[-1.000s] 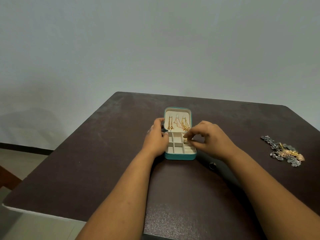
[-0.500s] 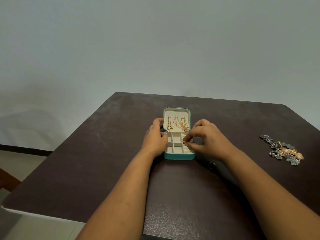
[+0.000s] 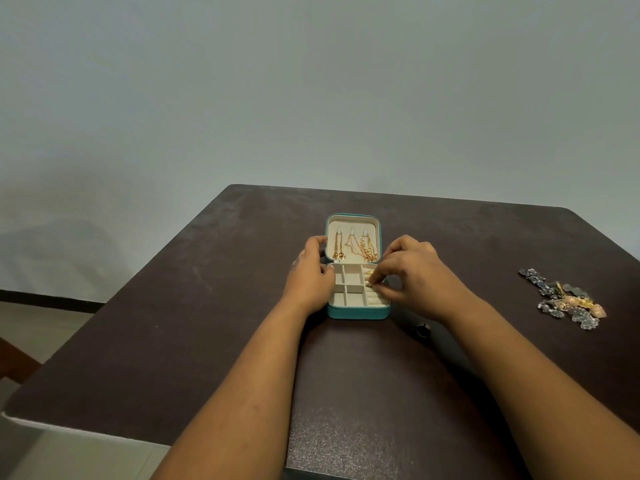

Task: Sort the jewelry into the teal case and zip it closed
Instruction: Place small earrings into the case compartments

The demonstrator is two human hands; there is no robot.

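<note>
One small gold ring (image 3: 370,280), pinched in right hand (image 3: 414,277) fingertips, sits directly above beige ring-roll slots (image 3: 374,299) of open teal zip case (image 3: 356,311). Left hand (image 3: 310,275) grips the case's opposite side, steadying it.

Both hands forward, left hand (image 3: 309,271) curled (thumb inward), right hand (image 3: 412,275) with fingertips pinched.

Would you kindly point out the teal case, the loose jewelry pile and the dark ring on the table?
teal case (image 3: 358,312): head view, front outer wall.
jewelry pile (image 3: 568,301): head view, middle of the heap.
dark ring (image 3: 423,329): head view, its band.
</note>
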